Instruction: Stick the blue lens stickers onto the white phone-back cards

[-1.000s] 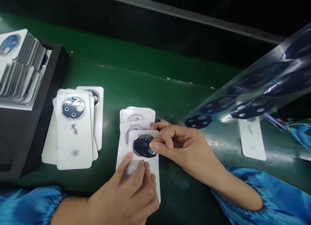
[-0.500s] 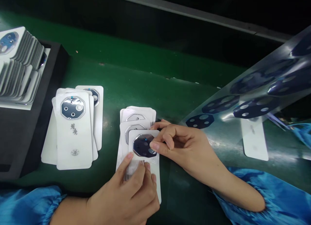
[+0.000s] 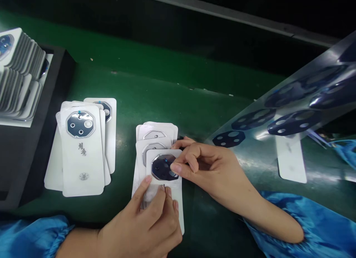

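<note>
Against the last view, I see both hands in almost the same place, while the scene has drifted slightly in frame, with the far-left cards sliding toward the edge. Nearest me, my left hand (image 3: 141, 222) is curled and closed over the lower part of a white backing card (image 3: 178, 213), its fingertips (image 3: 162, 188) pressing just below the lens. A slim metal tip (image 3: 164, 185) shows beside those fingers, but it is too hidden for me to name. My right hand (image 3: 211, 169) comes in from the right, wrist low and fingers bent in a tight pinch, with one fingertip (image 3: 175, 168) on the right edge of a dark octagonal lens cover (image 3: 161, 168). That cover lies on the top card, which overlaps a fanned stack of cards (image 3: 155, 133). Green bench (image 3: 155, 83) stays open around this stack, with a clear gap to the left before another card stack (image 3: 82, 157). Beyond that stand more cards in a black foam tray (image 3: 41, 139). To the right, a clear plastic sheet (image 3: 294, 113) carrying dark lens covers curves up over a loose white card (image 3: 290, 157). A metal rail (image 3: 230, 16) runs along the bench's far edge.
</note>
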### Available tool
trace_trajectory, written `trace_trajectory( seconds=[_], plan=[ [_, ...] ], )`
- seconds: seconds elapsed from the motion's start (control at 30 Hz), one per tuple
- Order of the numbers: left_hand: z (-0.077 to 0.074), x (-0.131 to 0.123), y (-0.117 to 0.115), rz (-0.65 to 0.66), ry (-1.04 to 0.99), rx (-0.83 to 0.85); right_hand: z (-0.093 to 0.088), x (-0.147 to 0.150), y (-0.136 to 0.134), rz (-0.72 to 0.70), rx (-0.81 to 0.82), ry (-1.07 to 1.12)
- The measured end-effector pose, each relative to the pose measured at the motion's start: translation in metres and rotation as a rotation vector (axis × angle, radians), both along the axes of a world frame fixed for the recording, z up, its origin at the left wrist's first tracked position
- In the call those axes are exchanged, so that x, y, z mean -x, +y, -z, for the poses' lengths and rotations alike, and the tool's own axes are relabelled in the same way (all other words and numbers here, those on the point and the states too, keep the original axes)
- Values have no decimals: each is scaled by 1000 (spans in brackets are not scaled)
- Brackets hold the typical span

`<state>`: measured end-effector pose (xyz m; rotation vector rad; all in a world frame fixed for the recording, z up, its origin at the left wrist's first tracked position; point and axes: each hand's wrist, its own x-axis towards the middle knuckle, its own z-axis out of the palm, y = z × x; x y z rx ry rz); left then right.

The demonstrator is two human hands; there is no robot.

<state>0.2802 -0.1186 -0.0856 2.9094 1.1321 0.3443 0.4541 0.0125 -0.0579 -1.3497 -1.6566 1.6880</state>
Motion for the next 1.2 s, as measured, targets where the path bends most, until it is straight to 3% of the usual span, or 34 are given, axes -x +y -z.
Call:
trace_trajectory(
  seconds=[0.8,1.03,1.2],
  plan=[
    [5,-3,-2,-19,-60,-38,5,-1,-4,44,-25,5],
    [1,0,5,-156,-199,-45,8,-1,-5,50,-79,-30],
    [-1,7,14,-240,-125,-116,12,0,-6,47,-132,-54]
  ],
)
